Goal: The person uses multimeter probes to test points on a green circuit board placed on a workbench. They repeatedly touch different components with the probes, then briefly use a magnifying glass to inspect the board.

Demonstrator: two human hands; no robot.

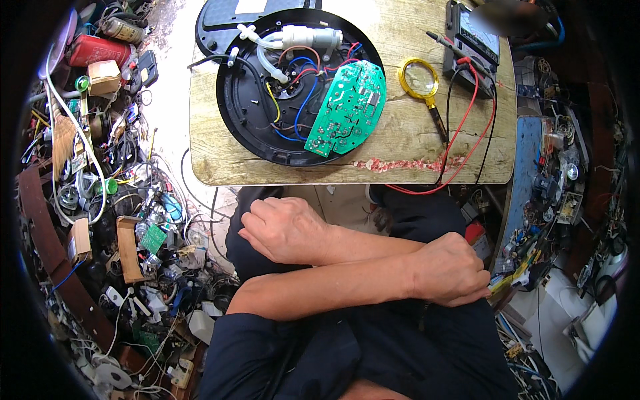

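My forearms are crossed over my lap, below the near edge of the wooden table [413, 167]. My left hand [451, 270] lies to the right, over my right thigh, curled in a loose fist. Over the left thigh, my right hand [283, 230] is likewise closed; neither shows anything held. On the table, a round black appliance housing [243, 127] lies with its inside facing up. A green circuit board [350, 107] rests tilted over its right side. A white cylindrical part with tubing [310, 37] and several coloured wires sit inside the housing.
Right of the housing lies a yellow-rimmed magnifying glass [420, 79]. Behind it stands an analog multimeter [475, 40] with red and black probe leads [475, 100] hanging past the table edge. Heaps of wires and parts [153, 247] cover the floor at left; more clutter [547, 180] fills the right.
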